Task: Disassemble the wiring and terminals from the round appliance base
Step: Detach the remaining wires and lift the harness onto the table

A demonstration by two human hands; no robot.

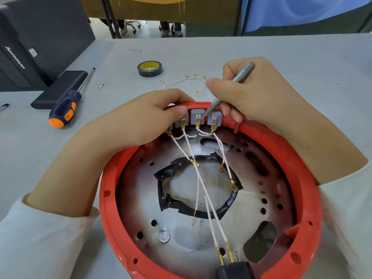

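The round appliance base (112, 208) has a red plastic rim and a scorched metal plate with a taped central hole. At its far edge sit grey terminal blocks (196, 115) with brass spade terminals (197, 124) and white wires (201, 182) running down to a black plug (234, 270). My left hand (138, 121) grips the red rim beside the blocks, thumb on the leftmost one. My right hand (259, 93) holds a thin grey metal tool (231, 85), its tip touching the middle block's terminal.
Removed white wires with brass terminals (187, 79) lie beyond the base, near a roll of black tape (150, 68). A blue-and-orange screwdriver (66, 105) and a black flat box (60, 89) lie at left. A small metal bit (101, 85) sits nearby.
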